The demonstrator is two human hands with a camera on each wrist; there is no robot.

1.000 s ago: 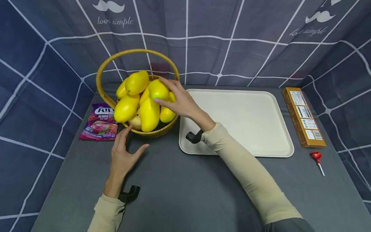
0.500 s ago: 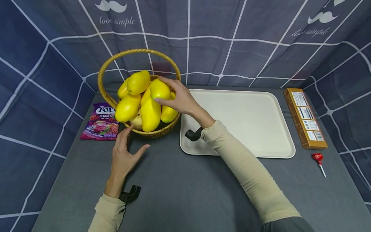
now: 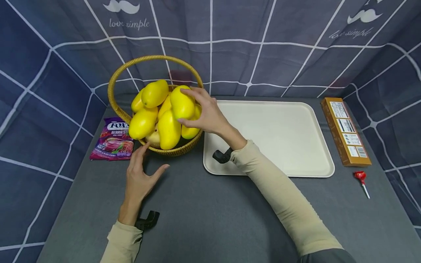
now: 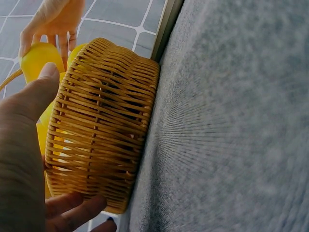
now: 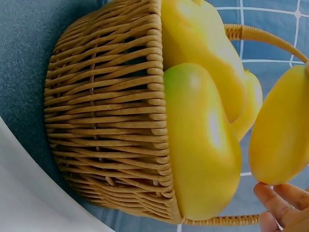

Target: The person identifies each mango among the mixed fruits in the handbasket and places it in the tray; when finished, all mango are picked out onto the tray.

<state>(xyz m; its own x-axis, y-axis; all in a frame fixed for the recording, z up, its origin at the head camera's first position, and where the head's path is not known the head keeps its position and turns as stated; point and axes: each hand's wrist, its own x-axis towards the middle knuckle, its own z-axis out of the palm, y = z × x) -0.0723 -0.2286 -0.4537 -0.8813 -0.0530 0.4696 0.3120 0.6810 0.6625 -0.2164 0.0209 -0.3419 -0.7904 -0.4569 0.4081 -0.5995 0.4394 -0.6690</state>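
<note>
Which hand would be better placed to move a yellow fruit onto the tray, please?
Likely the right hand: it holds a yellow fruit and reaches across the tray. The left hand is at the basket, farther from the tray.

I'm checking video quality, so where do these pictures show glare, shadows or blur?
Head view: a soft shadow on the grey tabletop beside the right sleeve; left wrist view: the tabletop blurs toward the right; right wrist view: glare on a yellow fruit in the basket.
</note>
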